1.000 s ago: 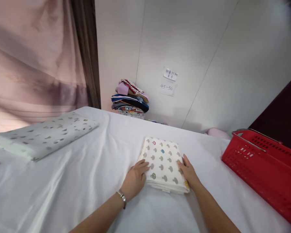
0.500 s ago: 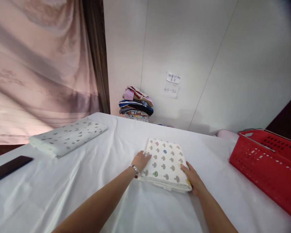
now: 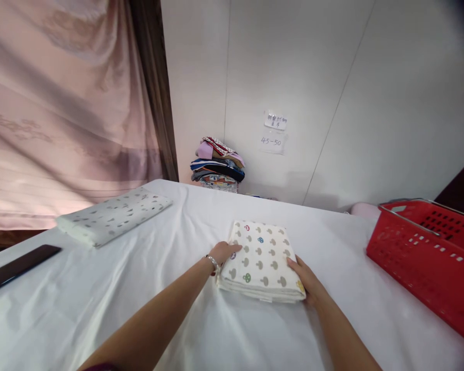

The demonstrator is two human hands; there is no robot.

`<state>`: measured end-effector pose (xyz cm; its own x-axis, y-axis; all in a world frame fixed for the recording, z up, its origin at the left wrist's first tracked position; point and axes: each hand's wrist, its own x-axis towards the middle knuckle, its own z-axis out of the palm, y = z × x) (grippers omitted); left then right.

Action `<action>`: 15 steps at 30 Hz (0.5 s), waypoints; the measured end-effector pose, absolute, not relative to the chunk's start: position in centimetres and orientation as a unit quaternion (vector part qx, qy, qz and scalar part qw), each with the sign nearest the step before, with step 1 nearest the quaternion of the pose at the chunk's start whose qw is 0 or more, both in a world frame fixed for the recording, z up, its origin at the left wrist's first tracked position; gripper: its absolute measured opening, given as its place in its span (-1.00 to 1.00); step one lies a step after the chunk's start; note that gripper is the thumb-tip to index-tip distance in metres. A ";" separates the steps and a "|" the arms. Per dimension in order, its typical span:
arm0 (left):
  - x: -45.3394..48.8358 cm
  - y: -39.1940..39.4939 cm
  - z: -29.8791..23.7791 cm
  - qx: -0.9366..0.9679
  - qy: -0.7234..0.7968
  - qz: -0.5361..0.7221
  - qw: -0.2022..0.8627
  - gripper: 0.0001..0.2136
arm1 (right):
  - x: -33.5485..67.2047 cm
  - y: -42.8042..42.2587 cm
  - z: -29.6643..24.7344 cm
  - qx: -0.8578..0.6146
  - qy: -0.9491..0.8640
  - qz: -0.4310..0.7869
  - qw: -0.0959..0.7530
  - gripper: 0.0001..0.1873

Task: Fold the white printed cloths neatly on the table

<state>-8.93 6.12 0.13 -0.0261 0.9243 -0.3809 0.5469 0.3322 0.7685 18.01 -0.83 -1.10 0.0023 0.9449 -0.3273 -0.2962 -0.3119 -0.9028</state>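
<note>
A folded white cloth [image 3: 260, 263] printed with grey mushrooms and a few coloured ones rests on the white-covered table, its layers showing along the near edge. My left hand [image 3: 221, 253], with a bracelet at the wrist, grips its left edge, thumb on top and the other fingers hidden under the side. At the right edge, my right hand [image 3: 304, 278] grips it in the same way, thumb on the top face. Whether the cloth is lifted at the sides I cannot tell.
Another folded white cloth [image 3: 116, 214] with grey marks lies at the far left, behind a dark phone-like slab [image 3: 21, 265]. A red basket [image 3: 421, 263] stands on the right. Beyond the table, a pile of folded fabrics [image 3: 218, 167] rises by the wall near a pink curtain [image 3: 69, 113].
My left thumb has come further over the cloth's left edge, and a purple mushroom now shows beside it. The right hand keeps its place. The view has shifted slightly.
</note>
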 end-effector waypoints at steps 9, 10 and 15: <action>-5.5 2.4 2.4 0.554 0.642 0.297 0.439 -0.53 | 20.8 -0.7 -1.7 -0.505 -0.337 0.636 0.477 -0.34; -5.1 1.8 2.7 0.557 0.636 0.307 0.437 -0.53 | 20.9 -0.8 -1.7 -0.501 -0.339 0.640 0.474 -0.35; -4.4 0.5 3.6 0.570 0.639 0.314 0.411 -0.53 | 20.7 -1.1 -1.5 -0.513 -0.339 0.638 0.463 -0.36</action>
<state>-4.39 0.54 3.59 -0.0130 0.9860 -0.1663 0.4699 0.1529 0.8694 20.75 -1.13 -1.54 -0.0452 0.9393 -0.3401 -0.2431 -0.3406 -0.9082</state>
